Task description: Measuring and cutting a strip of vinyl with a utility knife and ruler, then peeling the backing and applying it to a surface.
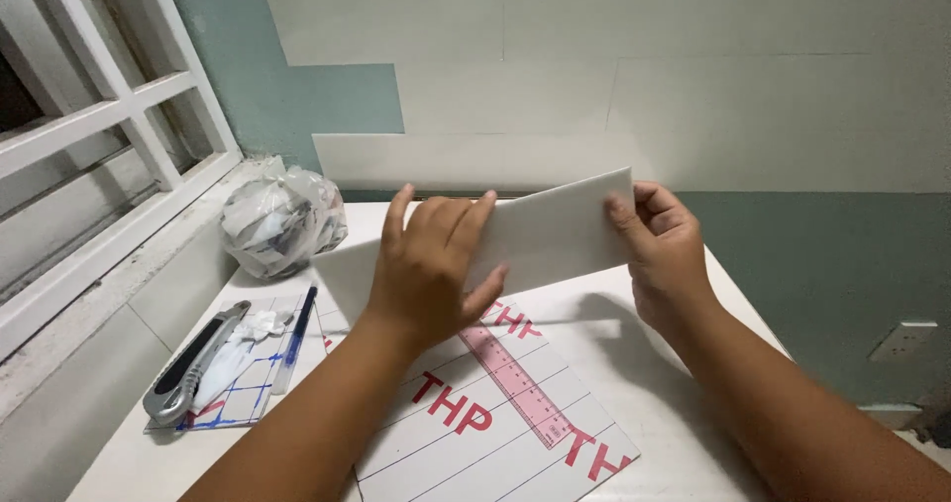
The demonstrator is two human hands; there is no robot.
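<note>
A white backing sheet (495,433) with thin ruled lines, red lettering and a pink printed ruler strip lies flat at the near edge of the table (684,433). A knotted clear plastic bag (280,220) of crumpled scraps sits at the table's far left corner, against the wall.

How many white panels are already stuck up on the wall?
3, as far as the seams show: a top panel, a middle panel stepped right, and a bottom panel. Faint seams suggest more panels to the right. Both hands hold another white strip.
</note>
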